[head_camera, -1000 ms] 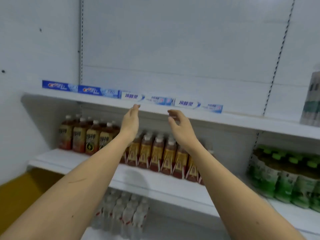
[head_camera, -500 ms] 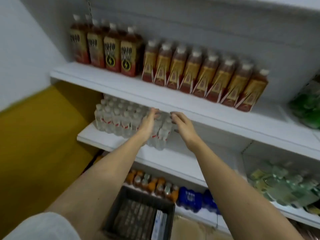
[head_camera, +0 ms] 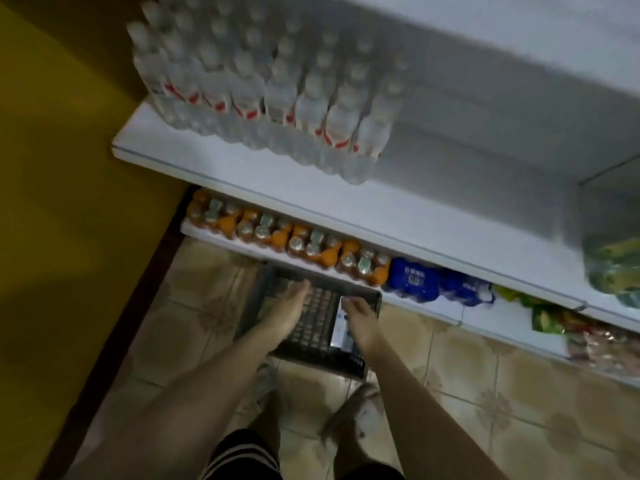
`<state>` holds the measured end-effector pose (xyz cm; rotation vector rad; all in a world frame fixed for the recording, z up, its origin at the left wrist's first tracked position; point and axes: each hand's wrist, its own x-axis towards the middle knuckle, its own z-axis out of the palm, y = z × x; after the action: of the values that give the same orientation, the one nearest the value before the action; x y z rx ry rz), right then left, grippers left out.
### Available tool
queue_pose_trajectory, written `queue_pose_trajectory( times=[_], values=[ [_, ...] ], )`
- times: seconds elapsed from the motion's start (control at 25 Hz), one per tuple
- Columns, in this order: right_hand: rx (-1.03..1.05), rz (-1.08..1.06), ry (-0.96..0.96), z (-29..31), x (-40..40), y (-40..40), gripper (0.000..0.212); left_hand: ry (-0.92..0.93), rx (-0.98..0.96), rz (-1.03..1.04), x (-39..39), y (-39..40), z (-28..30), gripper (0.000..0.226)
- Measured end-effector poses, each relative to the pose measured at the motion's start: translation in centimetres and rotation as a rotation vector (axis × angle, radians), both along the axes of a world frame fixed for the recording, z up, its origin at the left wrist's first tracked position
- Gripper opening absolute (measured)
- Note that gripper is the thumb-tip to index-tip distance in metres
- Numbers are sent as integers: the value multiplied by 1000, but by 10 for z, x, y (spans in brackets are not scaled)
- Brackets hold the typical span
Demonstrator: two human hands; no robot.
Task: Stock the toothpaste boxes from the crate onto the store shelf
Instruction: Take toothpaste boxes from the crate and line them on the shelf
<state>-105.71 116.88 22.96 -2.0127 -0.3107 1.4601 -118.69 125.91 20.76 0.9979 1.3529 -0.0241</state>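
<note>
A dark grey plastic crate [head_camera: 360, 367] stands on the tiled floor in front of the lowest shelf. A white and blue toothpaste box [head_camera: 340, 328] lies along the crate's right side. My right hand [head_camera: 361, 322] is down on that box; the grip itself is hidden by the hand. My left hand [head_camera: 288, 308] hovers over the crate's left half with fingers stretched out and nothing in it. The top shelf with the stocked boxes is out of view.
A white shelf [head_camera: 242, 181] carries a block of clear water bottles [head_camera: 263, 88]. Below, orange drink bottles [head_camera: 287, 239] and blue packs [head_camera: 420, 277] line the lowest shelf. Snack bags [head_camera: 550, 318] lie further right. A yellow wall [head_camera: 69, 168] is at left. My feet [head_camera: 349, 415] stand behind the crate.
My view has swung down from the top shelf to the floor. Both hands have dropped from shelf height into the crate, and the right hand has come down onto a toothpaste box.
</note>
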Motion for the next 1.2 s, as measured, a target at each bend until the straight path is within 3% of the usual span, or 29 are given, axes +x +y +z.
queue_pose_trajectory(
  times=[0.12, 0.24, 0.32, 0.4, 0.52, 0.6, 0.8, 1.04, 1.2],
  values=[
    [-160, 23, 40, -113, -4, -20, 23, 16, -87, -42, 4, -29, -116, 53],
    [-339, 78, 50, -244, -1, -35, 36, 87, -126, 6, 7, -46, -237, 39],
    [-416, 117, 55, -334, 9, -49, 30, 101, -110, -23, 15, -60, -324, 33],
    [-425, 120, 4, -409, 22, -58, 14, 122, -82, -103, 26, -74, -405, 29],
    [-348, 79, -72, -502, 39, -65, 34, 99, -59, -243, 48, -86, -503, 21],
    [-307, 31, -75, -545, 42, -66, 42, 96, -86, -242, 63, -87, -543, 34],
    [-287, -89, -160, -598, 32, -68, 57, 103, -109, -165, 89, -84, -590, 51],
    [-339, -346, -191, -597, 16, -50, 50, 67, -162, -80, 90, -90, -606, 42],
    [-218, -139, -115, -592, 10, -44, 32, 52, -302, 121, 74, -91, -610, 40]
  ],
)
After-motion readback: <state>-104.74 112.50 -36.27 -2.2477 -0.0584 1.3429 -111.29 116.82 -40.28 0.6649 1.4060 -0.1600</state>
